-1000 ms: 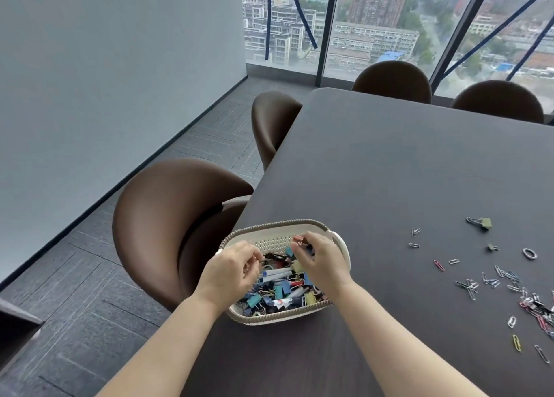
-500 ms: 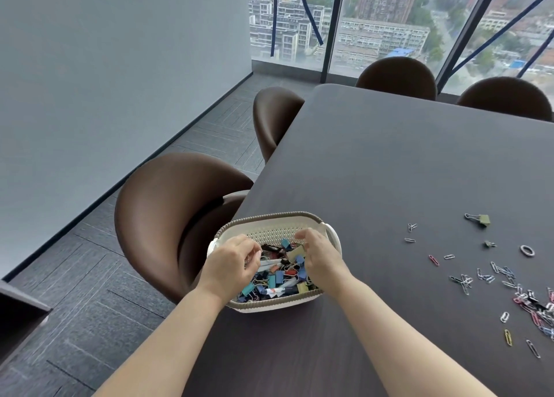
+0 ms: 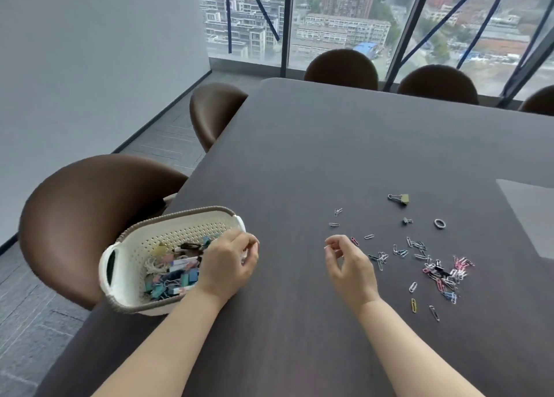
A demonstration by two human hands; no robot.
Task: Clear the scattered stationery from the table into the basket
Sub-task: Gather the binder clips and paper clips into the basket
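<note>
A white perforated basket (image 3: 168,226) with a brown rim sits at the table's left edge, holding several coloured binder clips. My left hand (image 3: 229,265) hovers over the basket's right rim, fingers loosely curled, with nothing seen in it. My right hand (image 3: 349,265) is over bare table between the basket and the scattered paper clips (image 3: 431,265), fingers apart and empty. A green binder clip (image 3: 400,199), a tiny dark clip (image 3: 407,221) and a small ring (image 3: 439,223) lie farther back on the right.
The dark table (image 3: 344,145) stretches far back. Brown chairs stand at its left side (image 3: 90,217) and at the far end (image 3: 341,68). A pale sheet (image 3: 530,214) lies at the right edge. Windows run behind the table.
Both hands have left the inside of the basket. My right hand has moved right toward the paper clips, and my left hand has shifted to the basket's right rim. The view has turned right.
</note>
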